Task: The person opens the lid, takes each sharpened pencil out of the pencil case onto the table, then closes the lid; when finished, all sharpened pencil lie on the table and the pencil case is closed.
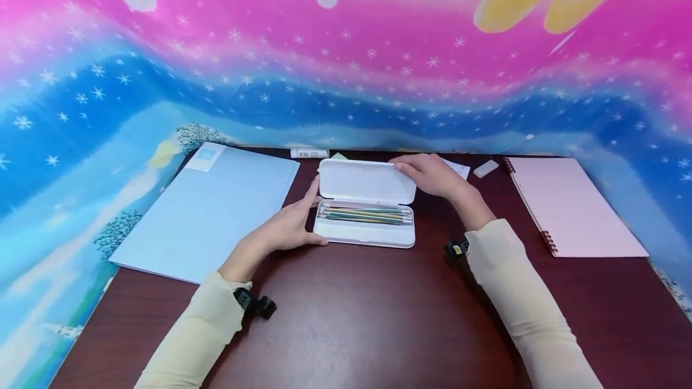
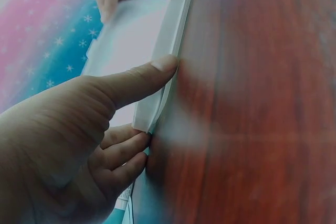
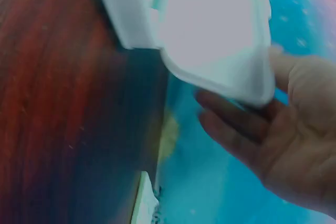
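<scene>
A white pencil case (image 1: pixel 364 235) stands with its lid (image 1: pixel 367 181) raised, and several pencils (image 1: pixel 366 215) lie side by side in its base. At the left end of the case, my left hand (image 1: pixel 286 226) grips the base, the thumb at the front corner and the fingers round the back. In the left wrist view the thumb (image 2: pixel 144 80) presses on the front side wall. My right hand (image 1: pixel 432 174) holds the upper right corner of the lid. From the right wrist, the fingers (image 3: pixel 231 127) show behind the lid and the thumb at its edge.
A light blue folder (image 1: pixel 216 209) lies to the left. On the right are a pink spiral notebook (image 1: pixel 578 206) and a white eraser (image 1: pixel 485 168). Behind the case are a white tube (image 1: pixel 310 153) and papers (image 1: pixel 457 168). Patterned cloth (image 1: pixel 346 101) rises at the table's back edge.
</scene>
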Demonstrator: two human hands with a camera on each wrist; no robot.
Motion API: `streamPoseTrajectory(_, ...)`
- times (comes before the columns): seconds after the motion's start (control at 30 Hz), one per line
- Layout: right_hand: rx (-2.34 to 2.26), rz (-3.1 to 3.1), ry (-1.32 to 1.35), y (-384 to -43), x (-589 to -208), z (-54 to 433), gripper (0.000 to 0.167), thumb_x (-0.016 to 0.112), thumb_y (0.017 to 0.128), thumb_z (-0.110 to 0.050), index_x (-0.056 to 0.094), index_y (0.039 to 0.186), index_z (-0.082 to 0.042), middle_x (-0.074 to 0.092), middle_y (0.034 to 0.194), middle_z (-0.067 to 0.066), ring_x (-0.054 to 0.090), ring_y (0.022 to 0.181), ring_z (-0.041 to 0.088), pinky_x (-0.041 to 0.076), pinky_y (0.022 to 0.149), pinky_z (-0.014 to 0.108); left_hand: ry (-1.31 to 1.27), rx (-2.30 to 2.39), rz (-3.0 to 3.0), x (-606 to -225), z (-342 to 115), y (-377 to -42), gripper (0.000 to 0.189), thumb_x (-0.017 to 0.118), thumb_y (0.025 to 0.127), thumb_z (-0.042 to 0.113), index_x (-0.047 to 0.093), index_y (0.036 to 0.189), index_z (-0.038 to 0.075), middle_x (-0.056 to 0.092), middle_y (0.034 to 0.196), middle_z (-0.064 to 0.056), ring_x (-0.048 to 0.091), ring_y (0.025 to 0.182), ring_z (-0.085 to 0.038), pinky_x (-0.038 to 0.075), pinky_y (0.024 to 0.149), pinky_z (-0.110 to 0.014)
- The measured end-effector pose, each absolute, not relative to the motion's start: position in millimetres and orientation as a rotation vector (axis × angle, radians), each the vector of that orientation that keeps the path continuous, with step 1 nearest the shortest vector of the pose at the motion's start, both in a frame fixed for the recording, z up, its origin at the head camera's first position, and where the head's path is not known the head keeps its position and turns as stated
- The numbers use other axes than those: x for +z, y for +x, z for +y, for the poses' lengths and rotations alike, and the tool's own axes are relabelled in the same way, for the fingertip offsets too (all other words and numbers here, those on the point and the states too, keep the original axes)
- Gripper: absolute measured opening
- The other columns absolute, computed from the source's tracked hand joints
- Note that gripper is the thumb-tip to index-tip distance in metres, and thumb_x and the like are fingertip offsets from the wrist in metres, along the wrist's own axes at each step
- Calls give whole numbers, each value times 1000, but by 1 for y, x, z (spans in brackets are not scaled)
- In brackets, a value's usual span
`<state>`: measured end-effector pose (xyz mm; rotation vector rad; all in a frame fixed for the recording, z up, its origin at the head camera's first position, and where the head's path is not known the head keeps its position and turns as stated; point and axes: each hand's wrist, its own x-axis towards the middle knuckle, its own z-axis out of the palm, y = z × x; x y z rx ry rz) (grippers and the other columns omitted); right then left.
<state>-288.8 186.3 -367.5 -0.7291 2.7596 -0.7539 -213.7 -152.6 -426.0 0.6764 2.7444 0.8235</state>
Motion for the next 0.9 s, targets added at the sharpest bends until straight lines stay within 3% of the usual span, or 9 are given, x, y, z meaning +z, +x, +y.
streamPoseTrajectory(0.03, -716, 2809, -741, -290, -370, 184, 43, 49, 108, -30, 53, 150, -18, 55, 150, 13, 61, 126, 35, 47, 108, 54, 680, 808, 2742, -426, -152, -213, 130, 87, 79, 39, -8, 164, 16, 43, 160, -13, 42, 147, -29, 38, 117, -51)
streamPoseTrajectory(0.13, -589, 2860, -768, -290, -378, 177, 56, 55, 105, -15, 40, 158, -24, 37, 162, 17, 48, 140, 39, 45, 108, 55, 695, 747, 2737, -426, -151, -213, 117, 84, 82, 41, 6, 165, 15, 36, 163, -14, 37, 150, -30, 37, 119, -51)
streamPoseTrajectory(0.23, -416, 2877, -824, -290, -385, 169, 72, 58, 101, -7, 28, 162, -27, 18, 169, 19, 26, 153, 42, 36, 116, 58, 717, 691, 2739, -424, -151, -212, 105, 82, 85, 41, 20, 163, 10, 34, 164, -15, 36, 150, -31, 36, 119, -51)
streamPoseTrajectory(0.27, -354, 2889, -852, -290, -386, 167, 74, 59, 100, -5, 26, 163, -27, 14, 170, 20, 14, 157, 41, 31, 120, 59, 722, 679, 2739, -423, -151, -212, 103, 81, 85, 41, 22, 162, 9, 34, 164, -15, 36, 150, -32, 36, 119, -50)
streamPoseTrajectory(0.3, -307, 2901, -866, -290, -388, 165, 75, 59, 99, -4, 27, 162, -27, 12, 170, 19, 10, 158, 40, 24, 123, 60, 726, 670, 2741, -422, -151, -212, 101, 81, 86, 41, 23, 162, 7, 34, 164, -15, 36, 150, -32, 36, 119, -50)
streamPoseTrajectory(0.4, -232, 2889, -899, -290, -389, 160, 70, 58, 99, -3, 31, 161, -21, 17, 170, 18, 11, 158, 39, 16, 126, 59, 731, 649, 2744, -420, -150, -212, 99, 80, 87, 41, 25, 161, 5, 33, 164, -16, 37, 149, -32, 37, 119, -50)
streamPoseTrajectory(0.57, -336, 2667, -862, -293, -395, 157, 54, 52, 105, -11, 38, 157, -12, 22, 168, 19, 18, 157, 37, 24, 125, 55, 700, 630, 2742, -421, -151, -211, 98, 79, 87, 42, 26, 161, 5, 32, 164, -17, 38, 149, -32, 37, 119, -49)
streamPoseTrajectory(0.9, -405, 2617, -863, -294, -394, 161, 59, 59, 103, -26, 39, 158, -15, 16, 170, 16, 11, 159, 34, 22, 125, 55, 698, 649, 2729, -422, -152, -210, 96, 79, 87, 39, 27, 160, 5, 32, 164, -17, 38, 148, -32, 38, 118, -49)
